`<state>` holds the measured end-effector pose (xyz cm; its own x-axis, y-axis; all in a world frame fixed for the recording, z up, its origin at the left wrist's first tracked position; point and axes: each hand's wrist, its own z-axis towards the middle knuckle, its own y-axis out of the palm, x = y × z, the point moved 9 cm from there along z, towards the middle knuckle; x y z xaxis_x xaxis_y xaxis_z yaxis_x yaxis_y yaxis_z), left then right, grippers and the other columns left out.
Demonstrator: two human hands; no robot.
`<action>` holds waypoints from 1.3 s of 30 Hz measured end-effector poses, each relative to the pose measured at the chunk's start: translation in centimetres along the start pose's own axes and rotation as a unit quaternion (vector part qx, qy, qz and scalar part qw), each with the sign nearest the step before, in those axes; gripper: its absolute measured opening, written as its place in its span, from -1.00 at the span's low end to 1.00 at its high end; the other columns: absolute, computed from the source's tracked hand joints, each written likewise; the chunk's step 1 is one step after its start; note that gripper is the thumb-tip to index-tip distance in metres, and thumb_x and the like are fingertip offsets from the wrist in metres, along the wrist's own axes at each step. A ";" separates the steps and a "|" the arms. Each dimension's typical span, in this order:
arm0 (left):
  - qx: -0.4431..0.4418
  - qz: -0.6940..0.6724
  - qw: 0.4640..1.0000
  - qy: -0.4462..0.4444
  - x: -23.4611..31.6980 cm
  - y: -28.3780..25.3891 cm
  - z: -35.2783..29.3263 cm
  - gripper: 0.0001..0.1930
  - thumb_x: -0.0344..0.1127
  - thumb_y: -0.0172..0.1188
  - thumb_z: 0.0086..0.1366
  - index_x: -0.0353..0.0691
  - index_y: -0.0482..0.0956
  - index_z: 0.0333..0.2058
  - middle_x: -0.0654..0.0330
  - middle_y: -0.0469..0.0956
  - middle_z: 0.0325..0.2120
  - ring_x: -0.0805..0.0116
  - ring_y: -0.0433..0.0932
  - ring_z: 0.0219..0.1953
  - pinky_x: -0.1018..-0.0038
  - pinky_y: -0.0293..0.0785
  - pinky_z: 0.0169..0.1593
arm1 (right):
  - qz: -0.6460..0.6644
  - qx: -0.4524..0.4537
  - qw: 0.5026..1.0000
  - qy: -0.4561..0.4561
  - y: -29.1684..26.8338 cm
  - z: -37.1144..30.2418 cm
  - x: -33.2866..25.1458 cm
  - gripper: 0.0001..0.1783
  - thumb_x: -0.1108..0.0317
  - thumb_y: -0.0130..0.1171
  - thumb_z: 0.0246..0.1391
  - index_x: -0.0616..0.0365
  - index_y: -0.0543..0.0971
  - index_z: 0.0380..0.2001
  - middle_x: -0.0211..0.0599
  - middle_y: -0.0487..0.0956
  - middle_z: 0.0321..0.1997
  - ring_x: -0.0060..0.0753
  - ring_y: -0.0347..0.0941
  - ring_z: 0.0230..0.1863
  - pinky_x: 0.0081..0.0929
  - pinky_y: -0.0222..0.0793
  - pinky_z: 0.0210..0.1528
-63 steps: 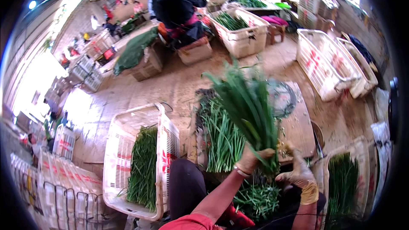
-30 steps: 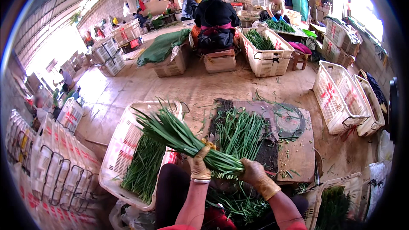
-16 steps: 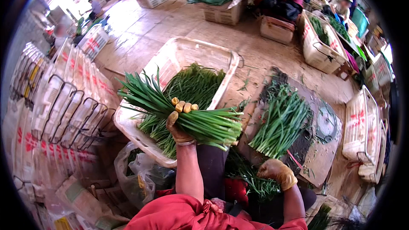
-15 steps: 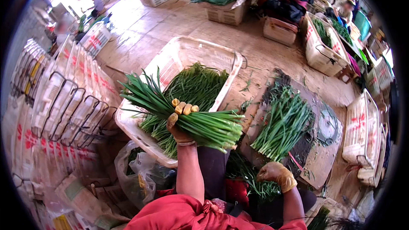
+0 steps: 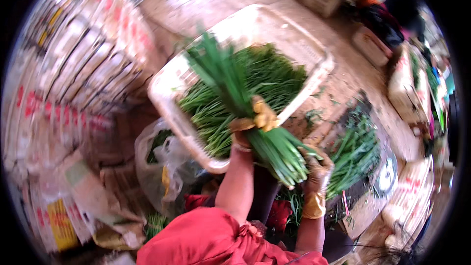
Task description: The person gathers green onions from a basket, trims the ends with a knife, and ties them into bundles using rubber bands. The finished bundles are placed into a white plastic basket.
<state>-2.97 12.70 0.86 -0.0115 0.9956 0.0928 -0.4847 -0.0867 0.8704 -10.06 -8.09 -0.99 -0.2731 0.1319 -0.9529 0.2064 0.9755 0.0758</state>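
Observation:
In a yellowed glove, my left hand [image 5: 257,118] is wrapped around the middle of a thick bunch of garlic chives [image 5: 279,154]. Dark green leaf tips point up and away over the crate, and the pale stalk ends face me. My right hand [image 5: 318,169], also gloved, is at the right side of those stalk ends, its fingers closed on a few stalks at the bunch's edge. Beneath the held bunch, a white plastic crate [image 5: 321,71] contains more garlic chives [image 5: 270,68] laid flat. Another loose pile of chives [image 5: 353,152] lies on a dark board to the right.
Stacked white crates [image 5: 88,68] with black wire handles stand at the left. A clear plastic bag [image 5: 171,172] sits by my left forearm. Beside the right-hand pile is a round pale dial or plate [image 5: 386,174]. Another crate [image 5: 407,88] stands far right.
My right hand has come up from my lap to the stalk ends. The held bunch has turned more upright, leaves pointing farther away. The whole view has swung, shifting the crate rightward and up.

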 end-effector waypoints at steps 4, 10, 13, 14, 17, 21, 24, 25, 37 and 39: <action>0.103 0.032 0.994 -0.007 0.7 -0.9 0.0 -0.64 -0.36 0.21 -0.03 -0.14 0.41 -0.19 0.27 0.51 -0.48 0.30 0.46 -0.41 0.33 0.37 -0.14 | 0.118 0.034 0.992 -0.011 -3.2 0.0 2.4 -0.78 0.32 0.37 -0.03 0.27 0.66 -0.38 -0.28 0.63 -0.38 -0.43 0.50 -0.36 -0.51 0.41 -0.20; 0.268 0.030 0.963 0.031 1.0 -3.0 -1.5 -0.55 -0.44 0.21 -0.01 -0.24 0.42 -0.06 0.17 0.53 -0.43 0.24 0.53 -0.33 0.29 0.45 -0.11 | 0.069 -0.100 0.990 0.069 -5.9 -1.8 5.2 -0.06 -0.35 0.15 -0.01 0.16 0.29 0.22 -0.18 0.47 0.06 -0.33 0.43 -0.03 -0.26 0.36 0.02; 0.272 0.084 0.958 0.049 0.5 -0.8 -0.9 -0.57 -0.47 0.30 -0.06 -0.33 0.47 -0.13 0.12 0.58 -0.42 0.22 0.58 -0.39 0.29 0.54 -0.21 | 0.071 -0.119 0.990 0.031 -2.7 -1.1 4.1 -0.12 0.10 0.39 -0.02 0.13 0.18 0.28 -0.18 0.44 0.10 -0.28 0.43 0.02 -0.23 0.34 0.08; 0.243 0.142 0.958 0.061 0.8 0.1 -0.3 -0.57 -0.48 0.33 -0.08 -0.35 0.48 -0.16 0.12 0.59 -0.42 0.22 0.59 -0.40 0.28 0.55 -0.21 | 0.066 -0.078 0.994 0.040 -2.6 -0.2 4.3 -0.25 0.27 0.37 0.00 0.14 0.26 0.22 -0.21 0.47 0.06 -0.32 0.44 -0.04 -0.32 0.38 0.01; 0.251 0.219 0.931 0.152 4.3 1.8 -0.2 -0.55 -0.44 0.42 -0.11 -0.33 0.52 -0.17 0.13 0.60 -0.43 0.25 0.59 -0.41 0.29 0.54 -0.24 | 0.061 -0.085 0.994 0.031 0.6 0.4 2.0 -0.58 0.40 0.33 0.03 0.16 0.47 -0.03 -0.41 0.56 -0.27 -0.65 0.40 -0.44 -0.69 0.32 -0.45; 0.274 0.291 0.887 0.231 15.4 4.0 -2.3 -0.61 -0.35 0.40 -0.01 -0.26 0.52 -0.17 0.16 0.58 -0.43 0.29 0.57 -0.38 0.33 0.51 -0.20 | 0.076 -0.029 0.996 -0.025 -2.1 1.5 -0.2 -0.82 0.55 0.21 0.10 0.24 0.56 -0.19 -0.36 0.55 -0.47 -0.65 0.34 -0.68 -0.73 0.31 -0.62; 0.321 0.326 0.871 0.177 26.9 6.3 -8.4 -0.64 -0.41 0.25 0.12 -0.26 0.44 -0.09 0.12 0.56 -0.32 0.27 0.55 -0.28 0.30 0.50 -0.09 | 0.011 -0.066 0.998 0.001 -3.4 1.5 1.2 -0.71 0.32 0.21 0.16 0.25 0.56 -0.10 -0.34 0.57 -0.45 -0.62 0.38 -0.64 -0.71 0.33 -0.64; 0.386 0.362 0.831 0.172 29.4 8.1 -10.6 -0.59 -0.40 0.23 0.13 -0.26 0.40 -0.03 0.13 0.53 -0.25 0.28 0.53 -0.23 0.32 0.49 -0.07 | -0.030 -0.039 0.999 0.007 -5.2 2.1 2.7 -0.63 0.20 0.24 0.15 0.24 0.57 -0.08 -0.36 0.58 -0.44 -0.61 0.42 -0.59 -0.72 0.35 -0.58; 0.848 0.470 0.176 -0.169 31.4 -12.9 -51.4 -0.58 -0.20 0.25 0.06 -0.49 0.62 -0.23 -0.05 0.60 -0.13 0.25 0.56 -0.14 0.35 0.39 0.04 | -0.282 -0.068 0.955 -0.067 -3.7 2.1 4.5 -0.76 0.35 0.23 0.15 0.24 0.58 -0.15 -0.30 0.53 -0.02 -0.42 0.45 -0.03 -0.49 0.32 0.08; 0.904 0.369 0.208 -0.067 32.1 -13.5 -53.5 -0.51 -0.17 0.28 0.02 -0.54 0.59 -0.20 -0.08 0.59 -0.11 0.19 0.57 -0.13 0.32 0.39 0.03 | -0.289 -0.049 0.953 -0.071 -4.6 2.8 4.7 -0.71 0.37 0.25 0.13 0.22 0.56 -0.09 -0.32 0.53 -0.01 -0.43 0.44 -0.01 -0.48 0.33 0.09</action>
<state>-43.64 47.75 -33.77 0.5831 0.6886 0.4310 0.7270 -0.2055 -0.6552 -9.66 -12.49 -6.63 -0.1828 -0.4517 -0.8732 -0.0309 0.8904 -0.4541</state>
